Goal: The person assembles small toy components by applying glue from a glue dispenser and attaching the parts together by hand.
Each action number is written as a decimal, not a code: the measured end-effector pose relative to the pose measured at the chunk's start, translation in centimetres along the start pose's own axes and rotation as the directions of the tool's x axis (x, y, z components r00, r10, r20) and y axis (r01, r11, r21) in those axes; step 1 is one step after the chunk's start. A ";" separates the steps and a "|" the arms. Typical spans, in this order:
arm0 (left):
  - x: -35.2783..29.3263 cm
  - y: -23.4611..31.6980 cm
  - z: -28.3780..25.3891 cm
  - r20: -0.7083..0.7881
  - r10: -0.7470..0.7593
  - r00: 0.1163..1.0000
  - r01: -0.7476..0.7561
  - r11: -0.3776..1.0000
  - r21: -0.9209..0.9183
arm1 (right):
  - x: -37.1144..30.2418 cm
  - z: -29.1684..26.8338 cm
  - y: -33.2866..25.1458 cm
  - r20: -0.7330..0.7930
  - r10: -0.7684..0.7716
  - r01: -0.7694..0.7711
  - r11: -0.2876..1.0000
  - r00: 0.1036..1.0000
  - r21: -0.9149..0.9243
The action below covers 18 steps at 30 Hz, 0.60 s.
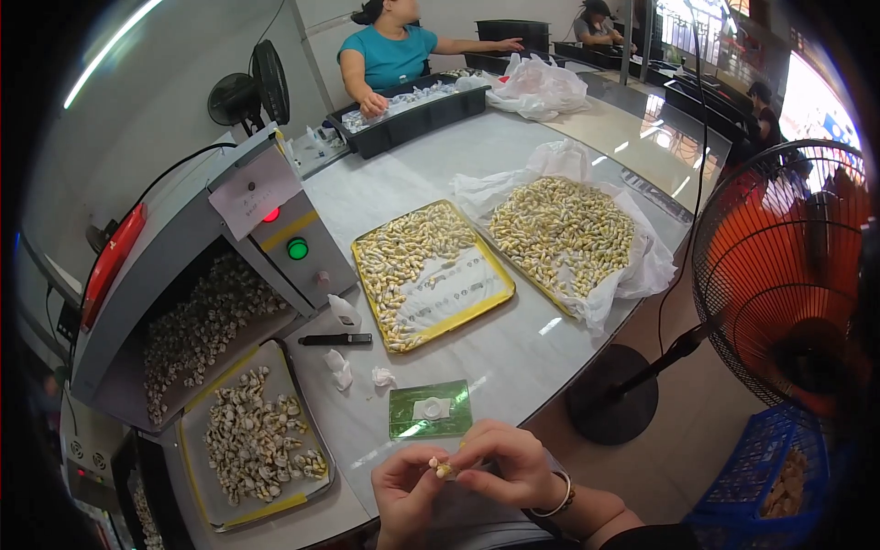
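Observation:
Close to the table's near edge, my left hand (403,488) and my right hand (507,463) meet, fingertips pinched on a small white-and-yellow figure-like piece (441,467). Its details are too small to make out. Just beyond them lies a green mat (400,422) with a white pad and a round, clear dish-like thing (432,409) on it. To the left, a tray with a yellow edge (255,515) carries many similar whitish pieces (257,431). Farther off, a second yellow-edged tray (463,321) bears yellow-and-white pieces, partly in rows.
A third heap of pieces (564,234) lies on white plastic at the right. A black pen-shaped tool (335,339) and crumpled tissues (339,369) are nearby. A grey machine (302,243) stands left, a fan (784,275) right. Across the table, a person (390,57) reaches into a black bin (417,117).

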<state>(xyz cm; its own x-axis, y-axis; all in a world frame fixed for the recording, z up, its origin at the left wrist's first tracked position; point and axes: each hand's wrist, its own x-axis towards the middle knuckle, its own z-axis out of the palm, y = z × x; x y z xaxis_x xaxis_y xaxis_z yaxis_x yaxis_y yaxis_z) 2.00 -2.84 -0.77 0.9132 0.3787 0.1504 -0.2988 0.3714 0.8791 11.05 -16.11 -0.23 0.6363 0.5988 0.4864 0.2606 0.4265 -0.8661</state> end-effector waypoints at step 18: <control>0.1 -0.7 -0.3 -0.013 0.026 1.000 -0.024 0.994 0.109 | 4.7 -4.5 5.3 -0.255 0.075 -0.101 0.991 0.964 -0.089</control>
<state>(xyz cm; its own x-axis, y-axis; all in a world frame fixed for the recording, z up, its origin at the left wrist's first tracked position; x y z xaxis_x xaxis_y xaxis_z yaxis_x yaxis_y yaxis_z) 2.25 -2.77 -1.48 0.9016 0.3990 0.1674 -0.2889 0.2671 0.9193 18.69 -14.11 -3.07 0.8180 0.4368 0.3742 0.2586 0.3019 -0.9176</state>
